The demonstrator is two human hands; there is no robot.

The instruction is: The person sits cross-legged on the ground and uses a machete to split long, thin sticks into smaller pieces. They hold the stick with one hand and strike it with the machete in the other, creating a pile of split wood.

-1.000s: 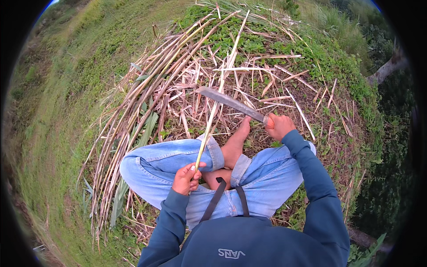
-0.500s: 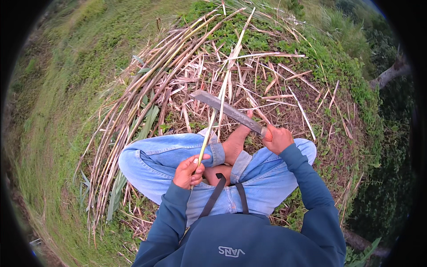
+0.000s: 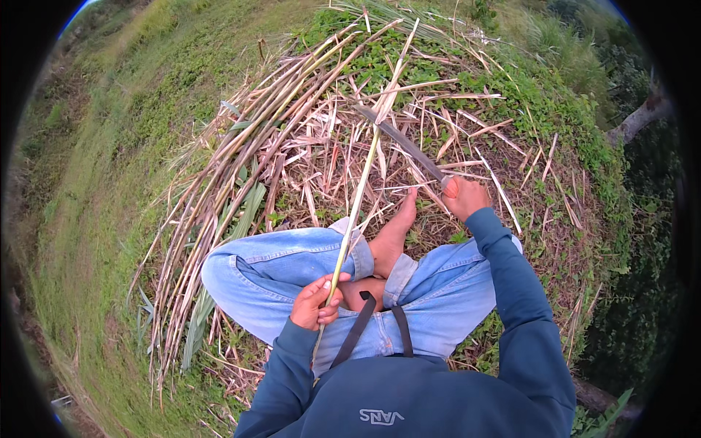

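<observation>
Over my lap, my left hand [image 3: 317,301] is closed around the lower part of a long pale green stalk [image 3: 353,217], which slants up and away over the ground. My right hand [image 3: 466,197], right of my bare foot, grips the orange handle of a machete [image 3: 414,151]. The dark blade reaches to the upper left and crosses the stalk near its tip; whether the edge touches the stalk I cannot tell. Stripped husks [image 3: 328,139] lie scattered on the ground beneath the stalk and blade.
A large bundle of long stalks [image 3: 237,157] lies along my left, with green leaves [image 3: 250,212] beneath. My crossed legs in blue jeans [image 3: 281,255] and bare foot [image 3: 394,233] are close under the stalk. Farther right, a tree trunk [image 3: 642,120] stands by dark foliage.
My right hand and the machete have moved forward, carrying the blade farther up the stalk. My left hand keeps its grip and has shifted slightly right and nearer me.
</observation>
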